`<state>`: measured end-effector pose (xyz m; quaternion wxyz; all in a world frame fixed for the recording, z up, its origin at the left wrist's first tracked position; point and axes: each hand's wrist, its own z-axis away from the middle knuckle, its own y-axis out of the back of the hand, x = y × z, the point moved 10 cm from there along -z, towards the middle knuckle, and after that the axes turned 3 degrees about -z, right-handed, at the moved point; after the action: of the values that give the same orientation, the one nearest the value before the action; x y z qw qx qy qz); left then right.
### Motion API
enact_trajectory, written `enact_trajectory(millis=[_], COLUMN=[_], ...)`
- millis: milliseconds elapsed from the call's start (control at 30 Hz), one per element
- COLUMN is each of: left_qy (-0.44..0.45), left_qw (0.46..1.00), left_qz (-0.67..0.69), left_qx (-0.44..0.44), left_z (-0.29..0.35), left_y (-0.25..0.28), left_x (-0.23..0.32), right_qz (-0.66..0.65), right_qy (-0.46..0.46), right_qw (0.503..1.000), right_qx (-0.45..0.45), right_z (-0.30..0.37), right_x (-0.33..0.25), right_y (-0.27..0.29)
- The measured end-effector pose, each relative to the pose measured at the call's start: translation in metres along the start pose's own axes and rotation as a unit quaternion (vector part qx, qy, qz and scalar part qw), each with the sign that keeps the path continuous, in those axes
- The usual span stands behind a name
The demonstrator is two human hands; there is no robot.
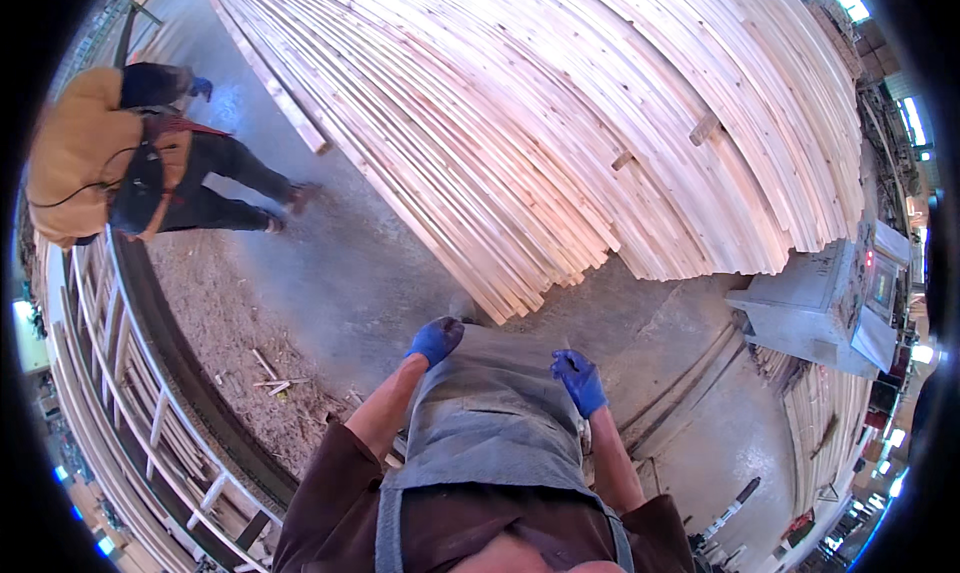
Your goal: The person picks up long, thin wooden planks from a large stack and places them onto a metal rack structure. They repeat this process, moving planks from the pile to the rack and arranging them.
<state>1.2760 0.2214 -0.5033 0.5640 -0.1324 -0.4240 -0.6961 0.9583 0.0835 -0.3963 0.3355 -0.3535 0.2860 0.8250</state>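
Note:
My left hand (437, 341), in a blue glove with dark fingertips, is closed beside the upper left edge of my grey apron (505, 403). Nothing sticks out of it. Right of the apron, my right hand (578, 378) wears a matching blue glove; its fingers curl inward and no object shows in them. Ahead of both hands lies a broad spread of long pale wooden strips (480, 173), packed side by side with uneven near ends. The closest strip ends lie just beyond my hands, and neither hand touches them.
A person (100, 163) in a tan jacket and blue gloves is at the left. A curved-looking metal rail (165, 373) and long wood strips (75, 373) run along the left. Wood scraps (275, 378) litter the floor. A grey machine cabinet (815, 298) stands at right.

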Motion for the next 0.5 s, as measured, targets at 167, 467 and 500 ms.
enact_trajectory(millis=[167, 467, 500], left_qy=[-0.076, 0.016, 0.037], left_qw=[0.992, 0.972, 0.972], left_qz=[-0.099, -0.189, -0.179], left_qx=[0.033, 0.137, 0.145], left_z=[-0.015, -0.033, -0.036], left_y=[-0.027, -0.071, -0.077], left_x=[0.061, 0.031, 0.025], right_qz=[0.256, 0.507, 0.504], right_qy=[-0.003, -0.019, 0.003], right_qw=[0.966, 0.862, 0.864], right_qx=[0.033, 0.006, 0.003], right_z=[-0.127, -0.463, -0.497], right_x=[0.063, 0.104, 0.088], right_y=[0.058, 0.113, 0.109])
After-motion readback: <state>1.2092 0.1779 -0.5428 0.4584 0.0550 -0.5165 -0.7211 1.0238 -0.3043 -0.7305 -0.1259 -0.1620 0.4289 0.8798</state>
